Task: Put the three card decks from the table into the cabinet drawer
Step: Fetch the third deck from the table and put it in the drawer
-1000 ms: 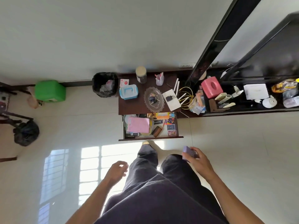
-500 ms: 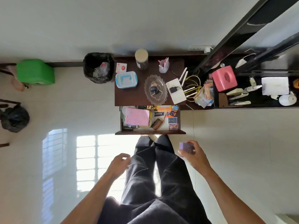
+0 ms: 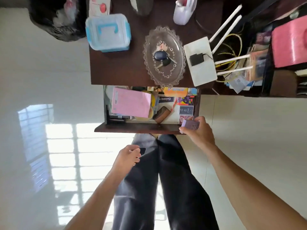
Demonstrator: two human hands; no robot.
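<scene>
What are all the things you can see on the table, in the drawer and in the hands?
Storage box: one, clear with blue handle, cabinet top, left.
Glass dish: one, clear, cabinet top, middle, holding keys.
Router: one, white with antennas, right of dish.
Tissue box: one, pink, far right.
Bin: one, black, floor, upper left.
Drawer: one, dark brown, pulled open.
Pink paper: one, drawer's left side.
Card decks in drawer: two, dark, drawer's right side.
Card deck: one, purple, over drawer's right front corner.
Right hand: one, grip on purple deck.
Left hand: one, empty, by thigh.
</scene>
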